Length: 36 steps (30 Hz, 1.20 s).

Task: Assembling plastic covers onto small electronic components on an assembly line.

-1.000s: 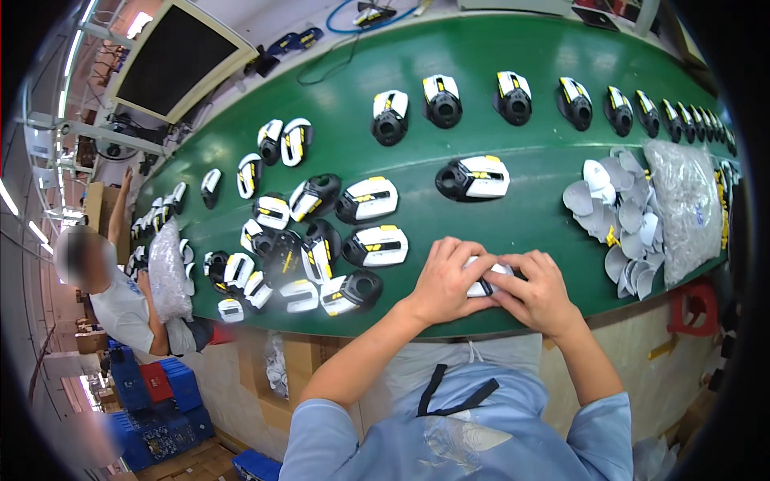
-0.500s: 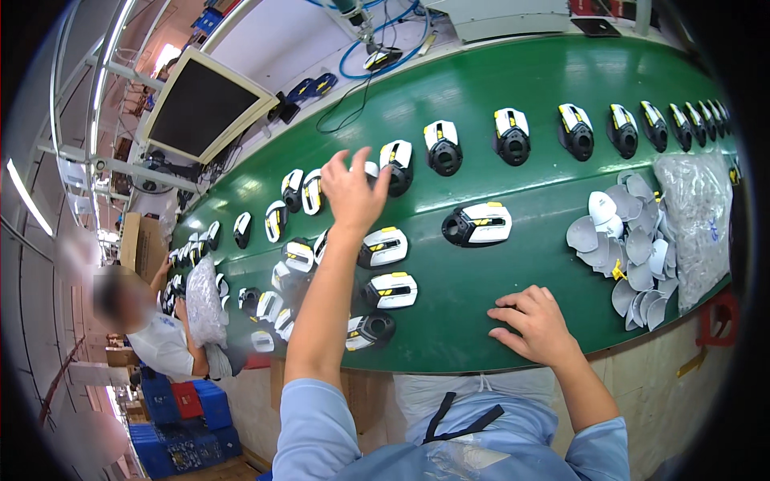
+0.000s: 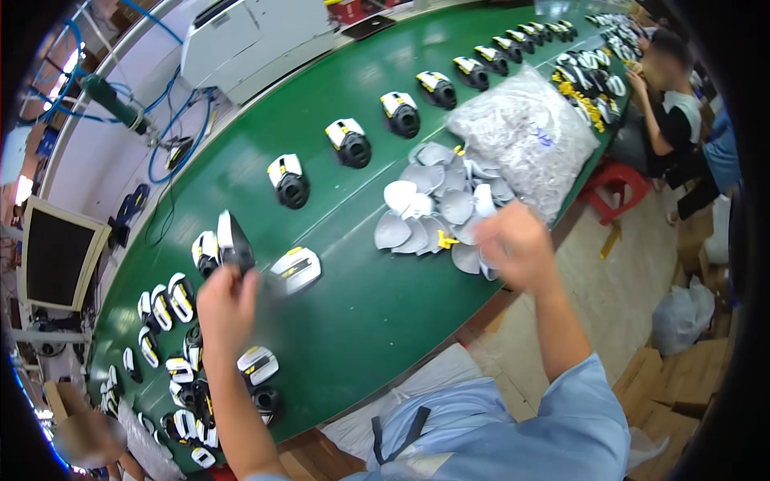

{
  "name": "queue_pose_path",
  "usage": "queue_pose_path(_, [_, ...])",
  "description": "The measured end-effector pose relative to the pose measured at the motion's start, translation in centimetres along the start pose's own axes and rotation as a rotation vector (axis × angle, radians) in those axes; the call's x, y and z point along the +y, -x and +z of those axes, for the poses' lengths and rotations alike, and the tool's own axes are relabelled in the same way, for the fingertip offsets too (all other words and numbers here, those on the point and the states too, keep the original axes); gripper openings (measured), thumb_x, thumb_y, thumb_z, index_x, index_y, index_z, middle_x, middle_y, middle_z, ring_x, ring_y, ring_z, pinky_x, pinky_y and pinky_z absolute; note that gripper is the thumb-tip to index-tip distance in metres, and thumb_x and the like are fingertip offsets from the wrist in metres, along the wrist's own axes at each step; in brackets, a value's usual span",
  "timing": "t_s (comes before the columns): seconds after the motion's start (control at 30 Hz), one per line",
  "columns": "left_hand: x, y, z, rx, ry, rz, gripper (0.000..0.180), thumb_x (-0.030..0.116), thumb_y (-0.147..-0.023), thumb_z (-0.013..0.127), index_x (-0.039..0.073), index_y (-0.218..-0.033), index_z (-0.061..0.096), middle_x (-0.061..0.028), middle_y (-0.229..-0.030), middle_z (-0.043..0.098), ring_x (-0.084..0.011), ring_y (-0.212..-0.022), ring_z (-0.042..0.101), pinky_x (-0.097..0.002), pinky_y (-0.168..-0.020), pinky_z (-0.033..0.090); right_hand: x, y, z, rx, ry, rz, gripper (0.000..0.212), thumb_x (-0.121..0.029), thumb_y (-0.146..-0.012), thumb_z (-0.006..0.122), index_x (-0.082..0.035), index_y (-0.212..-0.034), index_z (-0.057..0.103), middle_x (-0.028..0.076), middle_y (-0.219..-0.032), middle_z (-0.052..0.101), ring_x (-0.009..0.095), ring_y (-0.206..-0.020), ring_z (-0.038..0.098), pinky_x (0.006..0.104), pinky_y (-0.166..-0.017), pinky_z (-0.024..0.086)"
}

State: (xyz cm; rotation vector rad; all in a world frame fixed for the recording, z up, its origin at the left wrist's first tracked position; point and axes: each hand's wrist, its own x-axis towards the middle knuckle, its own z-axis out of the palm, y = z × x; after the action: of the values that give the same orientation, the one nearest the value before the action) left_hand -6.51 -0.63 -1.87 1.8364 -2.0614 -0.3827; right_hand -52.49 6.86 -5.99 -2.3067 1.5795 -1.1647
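A white-and-black plastic housing (image 3: 234,240) is held up on edge in my left hand (image 3: 227,303), its fingers closed round the dark lower end. Right behind it on the green table stands another such housing (image 3: 205,252). To the right of that hand lies a white housing with yellow and black marks (image 3: 298,268), slightly blurred. My right hand (image 3: 520,247) is over the near right side of a pile of curved grey-white plastic shells (image 3: 457,205). Motion smears its fingers, and I cannot make out anything in them. A small yellow part (image 3: 446,240) lies among the shells.
A large clear plastic bag (image 3: 533,132) rests beyond the shells. Housings stand in a row along the far side (image 3: 349,144), with several more at the left (image 3: 180,297). A red stool (image 3: 616,191) stands by the table; people sit at both ends.
My view has swung to the right. The left hand now has a housing raised in it, and the right hand has moved from bare table to the pile of shells.
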Motion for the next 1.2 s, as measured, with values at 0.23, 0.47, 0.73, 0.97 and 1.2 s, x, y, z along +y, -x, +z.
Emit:
queue_pose_path(0.23, [3.4, 12.3, 5.1, -0.201, -0.167, 0.463, 0.025, 0.029, -0.088, 0.086, 0.009, -0.095, 0.073, -0.0095, -0.087, 0.065, -0.0323, -0.083, 0.066, -0.0465, -0.073, 0.05, 17.7, -6.5, -6.9, -0.075, 0.575, 0.159, 0.023, -0.023, -0.095, 0.08, -0.002, -0.103, 0.079, 0.016, -0.098, 0.079, 0.038, -0.098, 0.072, 0.048, -0.092, 0.055])
queue_pose_path(0.47, [5.7, 13.7, 6.1, -0.25, 0.177, 0.541, 0.044, 0.028, -0.088, 0.086, 0.009, -0.125, 0.073, -0.0096, -0.104, 0.071, -0.0305, -0.093, 0.066, -0.0433, -0.08, 0.053, 20.0, -8.9, -3.4, -0.219, 0.602, 0.271, 0.032, -0.028, -0.09, 0.083, 0.002, -0.091, 0.072, 0.02, -0.087, 0.076, 0.042, -0.084, 0.072, 0.051, -0.077, 0.056])
queue_pose_path(0.73, [2.4, 9.0, 6.7, -0.194, -0.047, 0.577, 0.082, 0.044, -0.076, 0.095, 0.018, -0.147, 0.064, -0.0154, -0.154, 0.055, -0.0434, -0.133, 0.053, -0.0546, -0.112, 0.046, 19.4, -6.9, -5.3, -0.06, 0.389, 0.294, 0.033, -0.027, -0.107, 0.071, -0.002, -0.128, 0.078, 0.023, -0.099, 0.078, 0.031, -0.084, 0.074, 0.0411, -0.078, 0.056])
queue_pose_path(0.97, [3.3, 11.1, 9.7, -0.034, 0.026, 0.336, 0.074, 0.048, -0.072, 0.097, 0.003, -0.121, 0.065, -0.0175, -0.126, 0.06, -0.0383, -0.113, 0.056, -0.0498, -0.096, 0.049, 11.3, -5.5, -5.1, 0.307, -0.087, 0.311, 0.032, -0.015, -0.113, 0.064, 0.005, -0.135, 0.074, 0.012, -0.13, 0.079, 0.014, -0.118, 0.069, 0.0295, -0.107, 0.051])
queue_pose_path(1.2, [5.6, 13.5, 12.8, 0.105, 0.11, 0.229, 0.075, 0.037, -0.08, 0.092, 0.002, -0.139, 0.061, -0.0181, -0.128, 0.059, -0.0394, -0.112, 0.054, -0.0501, -0.094, 0.044, -11.4, 2.8, 10.1, -0.162, -0.698, 0.174, 0.013, 0.002, -0.091, 0.081, -0.003, -0.102, 0.081, 0.006, -0.083, 0.074, 0.013, -0.069, 0.065, 0.0286, -0.06, 0.049])
